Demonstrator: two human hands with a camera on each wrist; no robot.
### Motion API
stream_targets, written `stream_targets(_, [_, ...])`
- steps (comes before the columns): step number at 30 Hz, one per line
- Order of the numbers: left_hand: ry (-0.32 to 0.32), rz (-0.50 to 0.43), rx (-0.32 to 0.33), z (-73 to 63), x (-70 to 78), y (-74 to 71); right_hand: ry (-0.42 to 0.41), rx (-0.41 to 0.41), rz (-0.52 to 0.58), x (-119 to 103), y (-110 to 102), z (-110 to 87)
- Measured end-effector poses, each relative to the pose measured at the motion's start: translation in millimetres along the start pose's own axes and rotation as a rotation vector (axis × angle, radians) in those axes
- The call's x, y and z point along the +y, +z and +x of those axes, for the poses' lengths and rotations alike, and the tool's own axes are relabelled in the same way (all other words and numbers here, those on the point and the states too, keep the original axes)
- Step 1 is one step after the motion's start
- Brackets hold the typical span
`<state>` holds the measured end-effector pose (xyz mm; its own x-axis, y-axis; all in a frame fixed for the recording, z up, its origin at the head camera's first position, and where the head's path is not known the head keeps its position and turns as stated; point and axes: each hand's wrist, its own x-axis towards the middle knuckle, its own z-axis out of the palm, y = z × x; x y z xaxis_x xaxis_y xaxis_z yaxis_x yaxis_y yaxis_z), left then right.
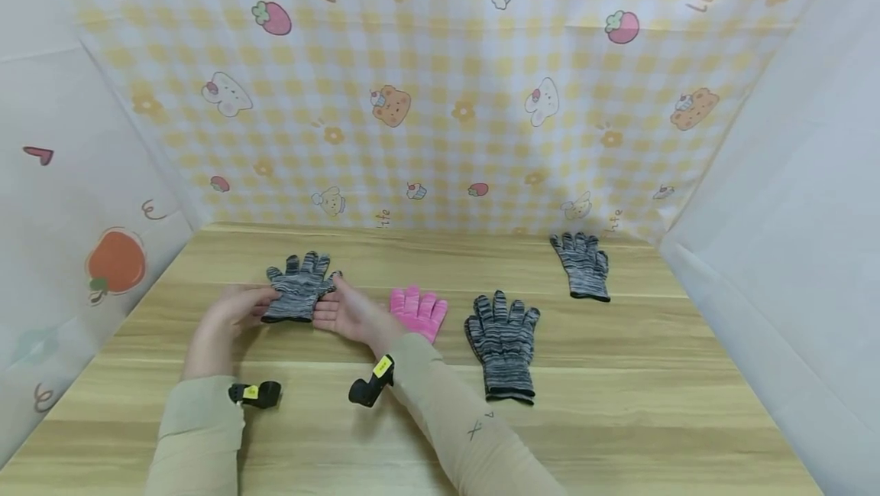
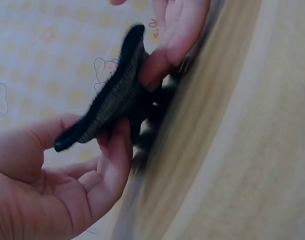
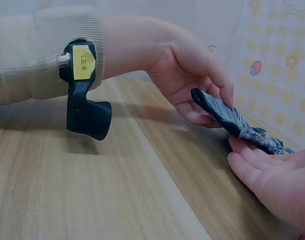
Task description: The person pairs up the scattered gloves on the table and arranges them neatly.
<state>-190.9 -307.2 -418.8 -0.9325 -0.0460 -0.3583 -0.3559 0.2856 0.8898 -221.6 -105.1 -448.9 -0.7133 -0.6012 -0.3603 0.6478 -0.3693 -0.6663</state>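
A grey-and-black striped knit glove (image 1: pixel 296 293) is held up at the left of the table, its dark cuff towards me. My left hand (image 1: pixel 241 306) pinches its left edge near the cuff, thumb above and fingers beneath, as the left wrist view shows. At the glove's other side is my right hand (image 1: pixel 351 314), palm up. Its fingers (image 3: pixel 252 162) reach straight under the glove (image 3: pixel 232 120) and touch it from below. Just right of this hand lies a pink glove (image 1: pixel 418 312), partly covered by my right forearm.
Another grey striped glove or stacked pair (image 1: pixel 505 347) lies right of the pink one. Farther back on the right is one more grey glove (image 1: pixel 583 267), close to the checked backdrop (image 1: pixel 440 144). White side walls (image 1: pixel 777 198) flank the wooden table (image 1: pixel 653 404).
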Motion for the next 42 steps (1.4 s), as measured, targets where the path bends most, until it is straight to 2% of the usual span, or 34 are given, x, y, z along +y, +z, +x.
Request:
stream_targets(4, [0.035,-0.081,-0.068,0.4,-0.1,-3.3,-0.020,0.011,-0.034,1,4,-0.6])
stream_targets(8, [0.081,-0.112,-0.146,0.7,0.6,-5.0,-0.065,0.014,-0.094,0,6,-1.6])
stream_targets(11, [0.103,-0.113,-0.179,-0.4,2.9,-4.8,-0.085,0.023,-0.153,0,6,-2.6])
stream_targets(23, [0.137,-0.134,-0.210,-11.6,18.2,-2.7,-0.159,0.116,-0.347,-9,11,-11.9])
stream_targets(31, [0.165,-0.177,-0.237,-17.2,27.8,0.8,-0.187,0.149,-0.372,-19,14,-20.7])
stream_targets(37, [0.204,-0.145,-0.255,-24.5,36.2,5.2,-0.211,0.160,-0.377,-24,14,-28.8])
stream_targets(42, [0.209,-0.122,-0.235,-28.8,43.6,11.9,-0.226,0.163,-0.391,-28,12,-35.0])
